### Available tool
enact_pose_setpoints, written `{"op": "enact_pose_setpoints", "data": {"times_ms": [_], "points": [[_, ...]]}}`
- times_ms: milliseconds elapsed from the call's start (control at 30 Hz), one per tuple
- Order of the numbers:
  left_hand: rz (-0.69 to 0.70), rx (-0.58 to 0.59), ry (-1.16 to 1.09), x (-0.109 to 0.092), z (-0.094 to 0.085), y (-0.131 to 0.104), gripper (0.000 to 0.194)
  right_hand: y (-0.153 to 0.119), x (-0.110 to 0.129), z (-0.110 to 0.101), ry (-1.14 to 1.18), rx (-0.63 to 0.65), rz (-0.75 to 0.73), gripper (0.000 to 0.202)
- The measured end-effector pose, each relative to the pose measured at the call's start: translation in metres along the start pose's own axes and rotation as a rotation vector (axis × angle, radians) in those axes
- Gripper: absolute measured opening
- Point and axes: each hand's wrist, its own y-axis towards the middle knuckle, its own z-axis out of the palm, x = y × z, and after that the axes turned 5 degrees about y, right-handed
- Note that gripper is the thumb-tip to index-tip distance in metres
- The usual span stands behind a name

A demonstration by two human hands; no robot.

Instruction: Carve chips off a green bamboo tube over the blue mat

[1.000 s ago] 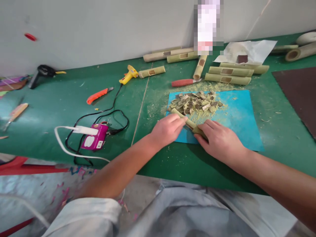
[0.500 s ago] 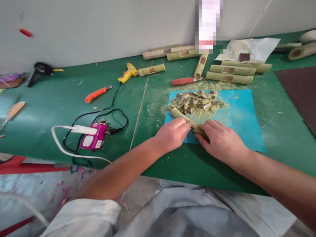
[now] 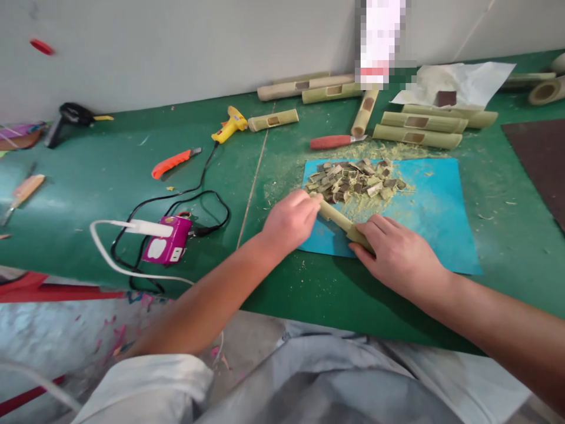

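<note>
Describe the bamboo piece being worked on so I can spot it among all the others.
Find the blue mat on the green table. At its near left corner, one short bamboo stick lies slanted between the left hand and right hand. Unlike the longer pieces along the wall, it is gripped at both ends.
</note>
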Motion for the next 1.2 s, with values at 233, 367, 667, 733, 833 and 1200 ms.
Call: {"op": "enact_pose_setpoints", "data": {"times_ms": [233,367,667,733,833,1200], "points": [[-0.005,0.015,-0.019,-0.0031,0.0003,-0.0011,0.028,-0.0008,0.001,-0.0013,0.006,0.007,0.021,0.017],[0.002,0.045,-0.036,0.0002,-0.001,-0.0006,0.027,-0.0012,0.0011,-0.0003,0.006,-0.005,0.018,0.017],[-0.012,0.037,-0.026,0.0007,-0.0012,0.0017,0.03,-0.0004,0.0016,-0.0007,-0.003,-0.009,0.019,0.015],[-0.016,0.053,-0.02,0.0015,-0.0008,0.0013,0.03,-0.0004,0.0013,-0.0009,0.001,-0.005,0.012,0.015],[0.011,0.054,-0.019,0.0028,-0.0005,0.0009,0.028,-0.0008,0.0008,-0.0002,0.013,-0.009,0.02,0.015],[-0.005,0.056,0.006,-0.005,-0.0032,-0.0007,0.029,-0.0014,0.0001,0.0007,-0.004,-0.037,0.013,0.018]]}}
